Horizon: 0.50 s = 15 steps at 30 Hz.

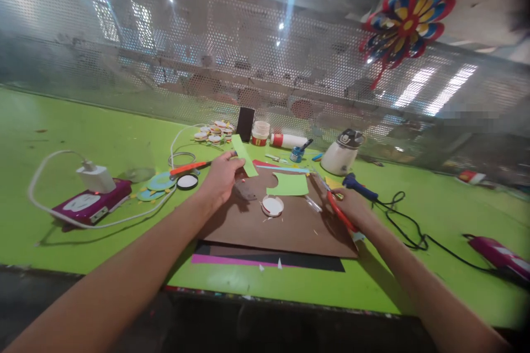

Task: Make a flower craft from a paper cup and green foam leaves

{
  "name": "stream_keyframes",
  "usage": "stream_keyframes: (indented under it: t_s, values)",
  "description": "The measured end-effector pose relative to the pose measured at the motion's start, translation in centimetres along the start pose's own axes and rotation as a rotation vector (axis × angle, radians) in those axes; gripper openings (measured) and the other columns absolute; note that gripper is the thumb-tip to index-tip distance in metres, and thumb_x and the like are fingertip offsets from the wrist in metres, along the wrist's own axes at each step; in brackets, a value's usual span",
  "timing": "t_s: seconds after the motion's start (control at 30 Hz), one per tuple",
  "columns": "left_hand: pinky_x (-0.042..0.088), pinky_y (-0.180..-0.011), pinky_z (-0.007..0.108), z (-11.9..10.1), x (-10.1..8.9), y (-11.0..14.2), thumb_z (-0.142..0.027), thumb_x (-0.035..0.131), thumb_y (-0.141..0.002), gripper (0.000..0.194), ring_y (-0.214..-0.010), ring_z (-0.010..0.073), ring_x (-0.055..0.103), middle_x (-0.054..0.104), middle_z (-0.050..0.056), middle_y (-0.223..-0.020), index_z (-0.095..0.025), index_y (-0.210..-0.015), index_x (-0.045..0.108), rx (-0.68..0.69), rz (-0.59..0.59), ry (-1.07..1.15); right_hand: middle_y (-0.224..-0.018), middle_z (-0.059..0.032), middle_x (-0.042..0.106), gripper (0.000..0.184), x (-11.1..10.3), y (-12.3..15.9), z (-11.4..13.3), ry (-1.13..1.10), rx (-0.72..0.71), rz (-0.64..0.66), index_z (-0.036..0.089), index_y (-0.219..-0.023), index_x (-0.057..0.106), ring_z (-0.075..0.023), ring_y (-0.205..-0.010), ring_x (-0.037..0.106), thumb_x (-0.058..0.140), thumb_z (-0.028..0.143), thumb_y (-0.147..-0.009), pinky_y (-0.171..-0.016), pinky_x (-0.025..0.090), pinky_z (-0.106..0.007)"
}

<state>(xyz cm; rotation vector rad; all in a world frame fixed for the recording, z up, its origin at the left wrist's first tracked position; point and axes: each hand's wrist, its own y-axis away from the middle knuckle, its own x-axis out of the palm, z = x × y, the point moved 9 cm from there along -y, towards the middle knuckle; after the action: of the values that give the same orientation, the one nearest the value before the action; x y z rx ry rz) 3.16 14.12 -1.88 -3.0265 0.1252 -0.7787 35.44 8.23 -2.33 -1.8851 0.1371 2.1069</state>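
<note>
My left hand (pixel 223 175) pinches a light green paper strip (pixel 244 155) and holds it above a brown sheet (pixel 256 231). In my right hand (pixel 351 205) are orange-handled scissors (pixel 340 210), their blades pointing away toward the back of the sheet. Between the hands lies a green paper piece (pixel 291 184) with a round notch cut from its left side. Nearer to me is a white round disc (pixel 273 206) with a raised rim. A grey lump (pixel 245 191) sits below my left hand, its kind unclear. Small white scraps dot the brown sheet.
A purple extension socket (pixel 93 204) with a white charger and cable stands left. Behind are a dark phone (pixel 245 124), paper cups (pixel 260 133), a blue paint jar (pixel 297 154) and a white kettle-like container (pixel 343 153). A blue glue gun (pixel 360 187) trails its cord rightward.
</note>
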Motion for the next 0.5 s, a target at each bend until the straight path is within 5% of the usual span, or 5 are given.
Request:
stream_keyframes:
  t_s: [0.23, 0.5]
  values:
    - [0.055, -0.063, 0.030, -0.1, -0.4, -0.3, -0.005, 0.057, -0.068, 0.011, -0.057, 0.0149, 0.065, 0.067, 0.003, -0.065, -0.012, -0.077, 0.059, 0.045, -0.005, -0.031, -0.115, -0.0075, 0.063, 0.034, 2.0, 2.0, -1.2, 0.124, 0.071, 0.154, 0.017, -0.119, 0.058, -0.0197, -0.095, 0.064, 0.057, 0.038, -0.093, -0.082, 0.054, -0.041]
    - [0.051, -0.052, 0.026, 0.8, -1.2, -1.3, -0.009, 0.060, -0.064, 0.011, -0.052, 0.0138, 0.060, 0.065, 0.002, -0.063, -0.014, -0.073, 0.058, 0.064, -0.004, -0.073, -0.119, -0.0083, 0.062, 0.033, -0.4, 0.9, 2.4, 0.036, 0.023, 0.002, 0.018, -0.118, 0.059, -0.0220, -0.104, 0.061, 0.056, 0.038, -0.093, -0.089, 0.051, -0.046]
